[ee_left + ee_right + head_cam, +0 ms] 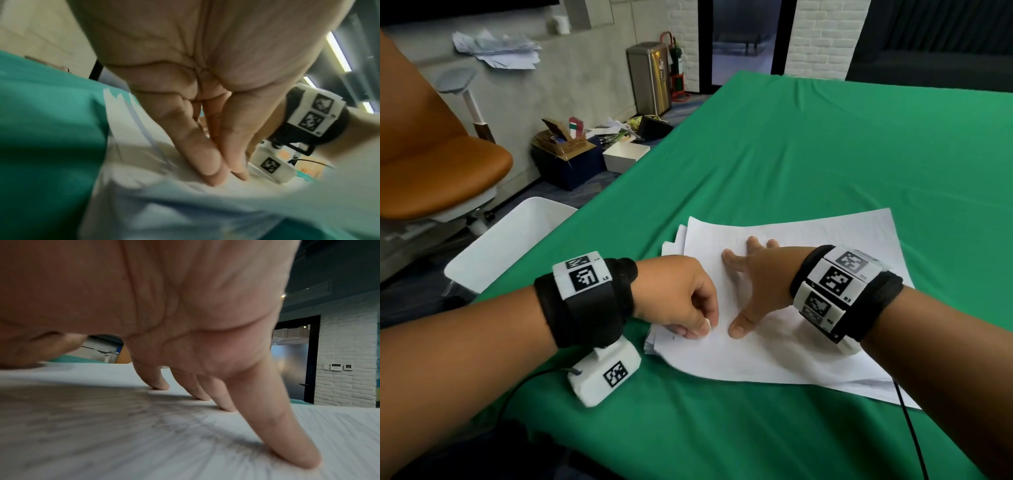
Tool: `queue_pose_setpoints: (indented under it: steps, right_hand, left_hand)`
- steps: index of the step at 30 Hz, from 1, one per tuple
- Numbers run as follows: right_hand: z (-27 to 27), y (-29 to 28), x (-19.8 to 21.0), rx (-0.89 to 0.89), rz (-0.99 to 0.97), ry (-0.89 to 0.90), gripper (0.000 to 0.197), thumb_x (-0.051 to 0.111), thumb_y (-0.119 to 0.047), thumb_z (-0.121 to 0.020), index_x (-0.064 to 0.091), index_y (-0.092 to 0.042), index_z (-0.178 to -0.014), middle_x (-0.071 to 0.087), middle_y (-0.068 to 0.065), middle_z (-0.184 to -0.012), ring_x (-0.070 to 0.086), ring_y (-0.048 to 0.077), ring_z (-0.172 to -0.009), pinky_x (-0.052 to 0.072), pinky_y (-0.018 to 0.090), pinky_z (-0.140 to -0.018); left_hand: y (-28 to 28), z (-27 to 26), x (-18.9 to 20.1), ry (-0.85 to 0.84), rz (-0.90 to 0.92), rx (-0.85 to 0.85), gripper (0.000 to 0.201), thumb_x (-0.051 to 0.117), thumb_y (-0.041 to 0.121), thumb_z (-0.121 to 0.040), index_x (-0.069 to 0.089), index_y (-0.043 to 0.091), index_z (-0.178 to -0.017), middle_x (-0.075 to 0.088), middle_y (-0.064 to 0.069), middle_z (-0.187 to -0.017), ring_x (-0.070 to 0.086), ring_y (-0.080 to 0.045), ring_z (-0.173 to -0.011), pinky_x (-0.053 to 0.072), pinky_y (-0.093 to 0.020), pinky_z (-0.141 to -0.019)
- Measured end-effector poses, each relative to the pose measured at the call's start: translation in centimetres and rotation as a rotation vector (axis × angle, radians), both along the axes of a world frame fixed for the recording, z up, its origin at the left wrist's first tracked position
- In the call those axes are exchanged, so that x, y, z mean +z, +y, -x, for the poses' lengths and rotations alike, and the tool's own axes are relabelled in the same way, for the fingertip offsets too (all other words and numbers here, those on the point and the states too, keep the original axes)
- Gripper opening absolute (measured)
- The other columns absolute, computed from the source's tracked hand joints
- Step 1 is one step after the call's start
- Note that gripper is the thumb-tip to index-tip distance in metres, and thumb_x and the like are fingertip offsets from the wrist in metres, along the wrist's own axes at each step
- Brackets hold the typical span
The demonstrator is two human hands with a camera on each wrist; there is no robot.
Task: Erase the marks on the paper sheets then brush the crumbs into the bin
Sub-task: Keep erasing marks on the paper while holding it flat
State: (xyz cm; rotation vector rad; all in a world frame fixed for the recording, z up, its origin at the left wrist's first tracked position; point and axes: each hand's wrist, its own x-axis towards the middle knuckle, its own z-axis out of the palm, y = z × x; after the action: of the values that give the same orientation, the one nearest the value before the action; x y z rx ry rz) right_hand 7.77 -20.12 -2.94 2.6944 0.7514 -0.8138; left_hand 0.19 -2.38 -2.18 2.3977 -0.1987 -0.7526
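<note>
eraser (707, 323) pinched in left hand (681, 294) | right hand (760, 284) flat on paper sheets (825, 246) | band tag "l5" (605, 278)

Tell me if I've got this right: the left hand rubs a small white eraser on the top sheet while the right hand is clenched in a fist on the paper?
Not quite. The right hand is not clenched: the right wrist view shows its fingers spread straight, pressing the top sheet flat. The rest holds: the left hand pinches a small white eraser against that sheet.

Your right hand (174, 318) spreads over the paper sheet (102, 434), straight fingertips (298, 457) pressing it flat; white brick wall (349, 353) and dark-framed doorway (296, 360) behind.
</note>
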Motion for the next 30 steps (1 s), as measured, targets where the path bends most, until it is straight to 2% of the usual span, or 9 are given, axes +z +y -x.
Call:
queue_pose_setpoints:
  steps: [5, 11, 16, 18, 20, 22, 25, 28, 30]
  right_hand:
    - [-0.1, -0.1, 0.0, 0.002, -0.007, -0.004, 0.152, 0.078, -0.089, -0.046, -0.008, -0.04, -0.162, -0.004, 0.01, -0.171, 0.004, 0.042, -0.157, 0.024, 0.066, -0.119]
    - [0.0, 0.1, -0.2, -0.003, -0.001, -0.004, 0.152, 0.079, -0.087, -0.048, -0.009, -0.039, -0.162, -0.008, 0.011, -0.171, 0.002, 0.043, -0.157, 0.023, 0.066, -0.12]
    - [-0.2, -0.1, -0.3, 0.001, -0.016, 0.006, 0.152, 0.077, -0.089, -0.045, -0.009, -0.041, -0.161, -0.006, 0.01, -0.171, 0.002, 0.043, -0.157, 0.024, 0.068, -0.119]
    - [-0.2, -0.1, -0.3, 0.002, -0.015, 0.009, 0.151, 0.077, -0.089, -0.046, -0.008, -0.042, -0.161, -0.006, 0.009, -0.171, 0.001, 0.043, -0.157, 0.024, 0.068, -0.119]
    - [-0.1, -0.1, -0.2, -0.001, -0.021, 0.011, 0.15, 0.078, -0.088, -0.047, -0.008, -0.042, -0.161, -0.006, 0.009, -0.172, 0.001, 0.042, -0.157, 0.024, 0.068, -0.119]
    - [-0.1, -0.1, 0.0, -0.007, -0.029, 0.018, 0.15, 0.079, -0.087, -0.047, -0.006, -0.042, -0.161, -0.005, 0.008, -0.172, 0.002, 0.041, -0.157, 0.024, 0.068, -0.119]
    - [0.0, -0.1, 0.1, 0.002, -0.044, 0.012, 0.149, 0.08, -0.087, -0.044, -0.001, -0.042, -0.161, 0.004, 0.007, -0.171, 0.008, 0.041, -0.157, 0.03, 0.067, -0.116]
    - [0.0, -0.4, 0.3, 0.035, -0.052, -0.027, 0.152, 0.08, -0.089, -0.039, 0.001, -0.044, -0.16, 0.015, 0.005, -0.167, 0.023, 0.037, -0.152, 0.038, 0.061, -0.113]
    - [-0.1, -0.9, 0.6, 0.062, -0.056, -0.034, 0.154, 0.08, -0.089, -0.036, -0.001, -0.045, -0.159, 0.012, 0.002, -0.169, 0.027, 0.034, -0.15, 0.037, 0.057, -0.115]
  left_hand:
    - [0.2, -1.1, 0.2, -0.005, 0.082, 0.137, 0.009, 0.079, 0.005, -0.087, 0.077, 0.004, -0.096, 0.077, -0.004, -0.076, 0.074, -0.011, -0.071, 0.062, -0.025, -0.072]
    - [-0.5, -0.1, -0.2, 0.132, 0.073, 0.006, 0.011, 0.078, 0.006, -0.088, 0.076, 0.004, -0.098, 0.077, -0.005, -0.078, 0.073, -0.012, -0.071, 0.062, -0.024, -0.071]
    - [0.6, -2.5, -0.1, -0.108, 0.047, 0.221, 0.006, 0.077, 0.004, -0.087, 0.076, 0.003, -0.093, 0.078, -0.008, -0.078, 0.074, -0.018, -0.072, 0.064, -0.03, -0.074]
    - [0.9, -3.1, 0.0, -0.215, -0.052, 0.227, 0.004, 0.072, 0.006, -0.089, 0.075, 0.009, -0.091, 0.077, -0.004, -0.077, 0.076, -0.022, -0.075, 0.064, -0.032, -0.077]
    - [1.1, -3.1, 0.6, -0.312, -0.158, 0.217, 0.011, 0.065, 0.01, -0.093, 0.072, 0.017, -0.095, 0.073, 0.003, -0.082, 0.074, -0.018, -0.075, 0.061, -0.027, -0.074]
    - [0.9, -2.5, 1.7, -0.318, -0.062, 0.227, 0.015, 0.059, 0.01, -0.098, 0.071, 0.017, -0.104, 0.07, 0.003, -0.088, 0.072, -0.009, -0.074, 0.059, -0.023, -0.068]
    - [0.5, -0.9, 2.1, 0.001, 0.288, 0.165, 0.015, 0.057, 0.004, -0.102, 0.07, 0.012, -0.103, 0.074, -0.002, -0.086, 0.074, -0.007, -0.075, 0.057, -0.017, -0.063]
    - [0.3, 0.3, 0.3, 0.523, 0.594, 0.069, 0.012, 0.056, 0.005, -0.103, 0.067, 0.007, -0.108, 0.074, -0.016, -0.102, 0.076, -0.023, -0.087, 0.063, -0.026, -0.073]
    - [0.6, 0.1, -1.3, 0.675, 0.664, 0.042, 0.013, 0.058, 0.01, -0.101, 0.067, 0.009, -0.111, 0.071, -0.019, -0.112, 0.075, -0.028, -0.094, 0.063, -0.031, -0.079]
